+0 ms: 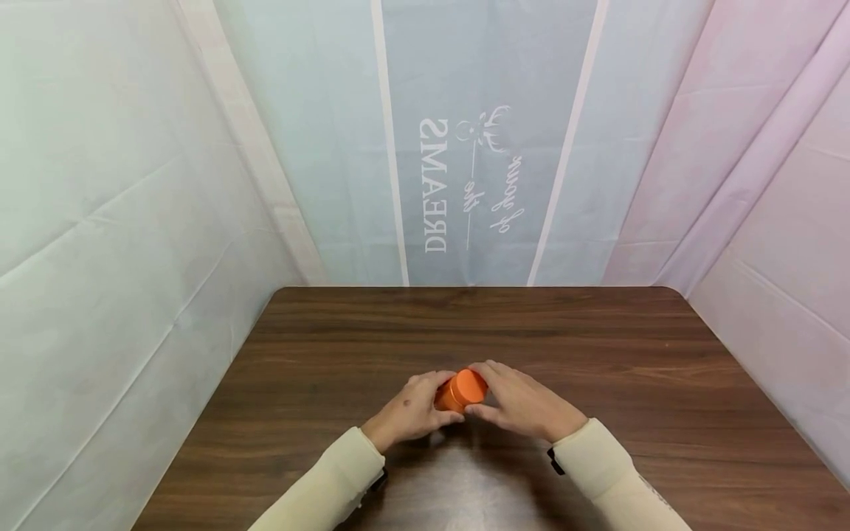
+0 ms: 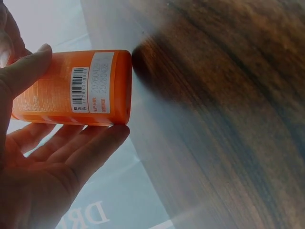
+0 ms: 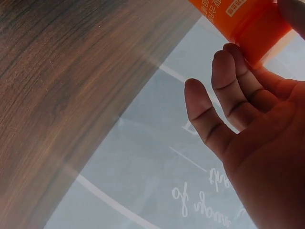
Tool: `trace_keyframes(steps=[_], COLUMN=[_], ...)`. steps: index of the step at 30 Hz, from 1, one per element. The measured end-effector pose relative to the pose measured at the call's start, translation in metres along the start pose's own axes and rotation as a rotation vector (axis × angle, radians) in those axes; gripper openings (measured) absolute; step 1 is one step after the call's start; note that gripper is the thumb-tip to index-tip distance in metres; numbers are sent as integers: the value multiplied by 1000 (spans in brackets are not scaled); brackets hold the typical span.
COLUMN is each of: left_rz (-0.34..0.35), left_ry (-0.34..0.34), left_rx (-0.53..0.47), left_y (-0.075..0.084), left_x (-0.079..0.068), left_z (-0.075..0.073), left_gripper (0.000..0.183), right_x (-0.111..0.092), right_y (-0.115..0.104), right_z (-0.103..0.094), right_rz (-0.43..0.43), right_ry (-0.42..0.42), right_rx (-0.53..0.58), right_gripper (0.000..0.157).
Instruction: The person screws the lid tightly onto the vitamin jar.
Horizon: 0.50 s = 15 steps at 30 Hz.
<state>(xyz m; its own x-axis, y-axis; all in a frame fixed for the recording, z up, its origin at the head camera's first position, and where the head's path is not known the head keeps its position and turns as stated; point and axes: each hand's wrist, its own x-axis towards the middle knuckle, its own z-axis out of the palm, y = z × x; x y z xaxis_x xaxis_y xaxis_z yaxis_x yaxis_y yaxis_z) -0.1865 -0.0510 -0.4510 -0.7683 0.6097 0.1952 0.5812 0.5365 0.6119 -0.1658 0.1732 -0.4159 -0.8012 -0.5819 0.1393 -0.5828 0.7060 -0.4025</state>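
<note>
An orange bottle point(image 2: 59, 90) with a white barcode label point(image 2: 93, 83) is between both hands, tilted in the head view. My left hand point(image 1: 413, 408) grips its body, thumb on one side and fingers along the other. The bottle's base is close to the tabletop; I cannot tell whether they touch. At the orange cap point(image 1: 471, 386), my right hand point(image 1: 521, 402) pinches with thumb and fingers on opposite sides. In the right wrist view, printed text shows on the bottle point(image 3: 228, 14), and part of the cap is hidden by the thumb.
The brown wood-grain table point(image 1: 332, 332) lies under both hands. A pale blue-grey cloth point(image 1: 465, 74) with mirrored lettering hangs at its far edge. White cloth walls point(image 1: 119, 258) stand along the left and right sides.
</note>
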Motion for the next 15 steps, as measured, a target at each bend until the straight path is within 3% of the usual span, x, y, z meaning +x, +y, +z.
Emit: trace_keyframes(steps=[8,15], left_rz=[-28,-104], left_ry=[20,13], left_rx=[-57,-131], left_y=[-3,-6], left_x=[0,0], left_z=[1,3], left_gripper=[54,55], right_x=[-3,-7], right_y=[4,8], right_z=[-1,-1], right_rz=[26,88], right_ry=[0,-13], right_rx=[12,-8], right_gripper=[55,64])
